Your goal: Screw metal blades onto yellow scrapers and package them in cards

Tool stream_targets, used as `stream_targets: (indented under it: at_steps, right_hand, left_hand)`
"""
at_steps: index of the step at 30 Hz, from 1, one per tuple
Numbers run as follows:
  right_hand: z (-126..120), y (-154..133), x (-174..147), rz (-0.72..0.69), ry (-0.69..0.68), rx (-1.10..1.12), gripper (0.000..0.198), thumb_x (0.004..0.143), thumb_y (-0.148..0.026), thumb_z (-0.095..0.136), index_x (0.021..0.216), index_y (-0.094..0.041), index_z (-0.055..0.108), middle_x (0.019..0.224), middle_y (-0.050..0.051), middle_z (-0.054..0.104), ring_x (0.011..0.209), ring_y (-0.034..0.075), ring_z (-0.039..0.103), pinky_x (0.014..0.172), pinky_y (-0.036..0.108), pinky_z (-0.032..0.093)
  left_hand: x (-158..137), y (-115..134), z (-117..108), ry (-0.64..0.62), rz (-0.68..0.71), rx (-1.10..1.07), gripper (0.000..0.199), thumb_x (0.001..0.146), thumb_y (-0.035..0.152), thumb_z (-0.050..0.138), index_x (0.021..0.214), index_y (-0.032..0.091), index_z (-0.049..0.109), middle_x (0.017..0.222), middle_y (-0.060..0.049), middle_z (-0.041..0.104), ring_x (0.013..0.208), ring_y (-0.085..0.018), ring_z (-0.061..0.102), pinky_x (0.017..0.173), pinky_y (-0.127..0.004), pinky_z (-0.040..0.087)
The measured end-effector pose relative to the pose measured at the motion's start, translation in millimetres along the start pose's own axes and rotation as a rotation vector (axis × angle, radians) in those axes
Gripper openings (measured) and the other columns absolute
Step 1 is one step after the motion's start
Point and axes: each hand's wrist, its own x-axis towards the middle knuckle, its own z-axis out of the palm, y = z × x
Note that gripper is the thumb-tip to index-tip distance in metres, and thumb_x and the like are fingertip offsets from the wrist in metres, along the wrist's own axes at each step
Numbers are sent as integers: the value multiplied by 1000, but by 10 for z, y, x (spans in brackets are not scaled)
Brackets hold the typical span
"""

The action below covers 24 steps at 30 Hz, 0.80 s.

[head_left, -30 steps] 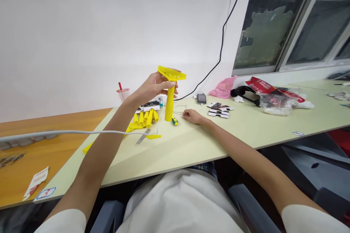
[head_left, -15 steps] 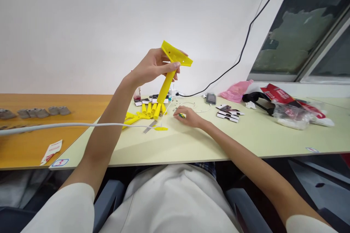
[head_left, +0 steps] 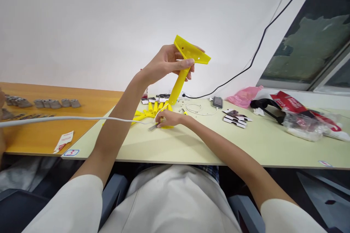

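Note:
Raised in front of the wall, my left hand [head_left: 173, 63] grips a yellow plastic scraper handle [head_left: 191, 51], its wide triangular head up and its shaft slanting down. The head has small holes. Down on the table, my right hand [head_left: 170, 117] has its fingers bent over the end of a flat metal blade [head_left: 153, 127]. A flat yellow piece [head_left: 167, 127] lies under that hand, mostly hidden. Behind it are several more yellow handles [head_left: 155, 107], bunched together. A small yellow-and-green object [head_left: 185, 112] lies just right of the hand.
A white cable [head_left: 82, 118] crosses in front of my left forearm. At right lie printed cards [head_left: 236, 118], a phone-like device [head_left: 218, 102], a pink bag [head_left: 244, 96] and clear plastic packaging [head_left: 304, 125]. Grey pieces [head_left: 54, 103] line the orange table [head_left: 90, 123] at left.
My right hand has moved left, away from the small yellow-and-green object, onto the metal blade. My left hand still holds the scraper handle up. The view has shifted left.

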Motion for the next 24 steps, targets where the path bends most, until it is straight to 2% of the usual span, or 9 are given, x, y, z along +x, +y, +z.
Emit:
stream_targets:
  at_steps: [2, 5, 7, 9, 11, 15, 20, 22, 24]
  right_hand:
    - [-16, 6, 47, 56, -58, -25, 14, 93, -27, 89, 101, -20, 81, 108, 7, 84, 103, 25, 74, 89, 33, 55]
    - [-44, 26, 34, 139, -153, -1, 11, 95, -30, 86, 95, -20, 80, 101, 6, 83, 86, 21, 72, 73, 30, 52]
    - [-75, 40, -13, 176, -198, 45, 11, 94, -31, 85, 93, -21, 80, 98, 5, 83, 84, 20, 72, 70, 29, 51]
    - [-111, 50, -65, 198, -210, 70, 12, 93, -30, 85, 91, -21, 79, 96, 3, 83, 83, 18, 71, 69, 27, 49]
    - [-132, 54, -102, 212, -196, 73, 16, 90, -32, 87, 89, -20, 77, 91, 2, 80, 79, 16, 68, 67, 26, 47]
    - [-54, 33, -109, 233, -92, 120, 25, 84, -35, 92, 88, -19, 73, 87, -1, 77, 76, 15, 66, 67, 25, 46]
    - [87, -18, -119, 371, 141, 271, 43, 76, -37, 102, 100, -19, 71, 100, 6, 83, 89, 20, 77, 74, 26, 55]
    - [2, -13, -180, 385, 115, 316, 42, 77, -37, 101, 102, -20, 72, 103, 7, 85, 93, 22, 80, 77, 26, 57]
    - [-194, 5, -271, 323, 27, 233, 32, 82, -39, 97, 98, -20, 76, 110, 7, 86, 97, 23, 79, 78, 27, 57]
  left_hand:
    - [0, -10, 7, -12, 13, 26, 59, 89, 51, 96, 138, 27, 74, 96, -5, 79, 97, -31, 85, 84, -44, 73]
    - [7, 11, 18, -112, 14, 29, 62, 89, 53, 96, 141, 27, 74, 96, -5, 79, 98, -31, 85, 87, -47, 73]
    - [7, 42, 38, -133, 5, 12, 63, 88, 53, 97, 140, 26, 74, 96, -4, 78, 97, -31, 85, 88, -48, 73]
    - [0, 80, 65, -102, -15, -18, 63, 87, 50, 99, 138, 24, 75, 93, -4, 77, 96, -30, 85, 88, -48, 73]
    - [-10, 120, 89, -101, -38, -54, 60, 87, 48, 100, 135, 21, 76, 92, -5, 76, 95, -30, 85, 88, -47, 72]
    - [-14, 167, 103, -241, -57, -60, 56, 90, 49, 97, 133, 19, 76, 93, -7, 77, 94, -27, 84, 88, -43, 71]
    - [-1, 104, 94, -201, -3, -4, 54, 85, 48, 100, 125, 18, 77, 90, -5, 75, 86, -24, 82, 87, -41, 70]
    - [-1, 84, 90, -177, 7, -4, 52, 85, 46, 100, 123, 18, 77, 89, -4, 74, 86, -24, 82, 87, -41, 70]
    - [-5, 104, 89, -144, 13, -9, 52, 84, 45, 101, 121, 18, 77, 89, -4, 74, 85, -23, 82, 86, -40, 69]
